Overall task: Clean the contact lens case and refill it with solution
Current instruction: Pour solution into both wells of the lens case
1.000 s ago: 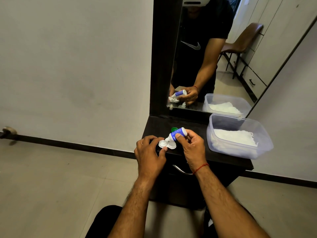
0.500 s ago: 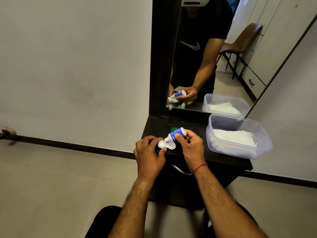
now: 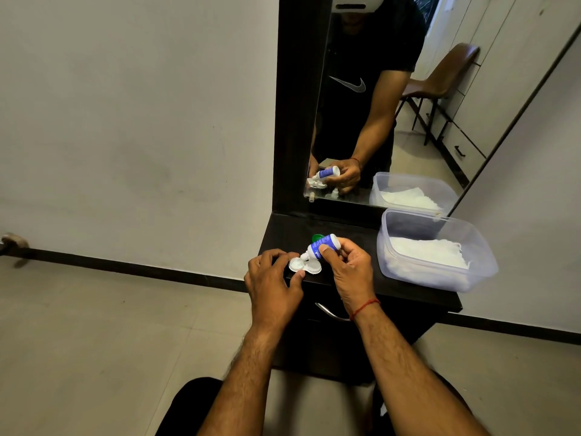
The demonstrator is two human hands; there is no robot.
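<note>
Dial centred on lens case [image 3: 305,265], 12 toward mirror [image 3: 361,121].

- Case lies on cabinet top [image 3: 314,225], near its front left corner.
- Left hand [image 3: 270,284] at 8 o'clock, thumb and fingers touching case rim.
- Solution bottle [image 3: 323,247] at 1 o'clock, tilted, nozzle down over case.
- Right hand [image 3: 349,272] at 3 o'clock, holding bottle.
- Cap [image 3: 316,238] at 1 o'clock, on the top just behind bottle.
- Mirror stands at the top's back edge.
- Tub [image 3: 440,278] at 3 o'clock beyond right hand, on the top's right end.
- Tissues [image 3: 427,251] lie inside tub.
- Drawer handle [image 3: 330,311] at 5 o'clock, below front edge.
</note>
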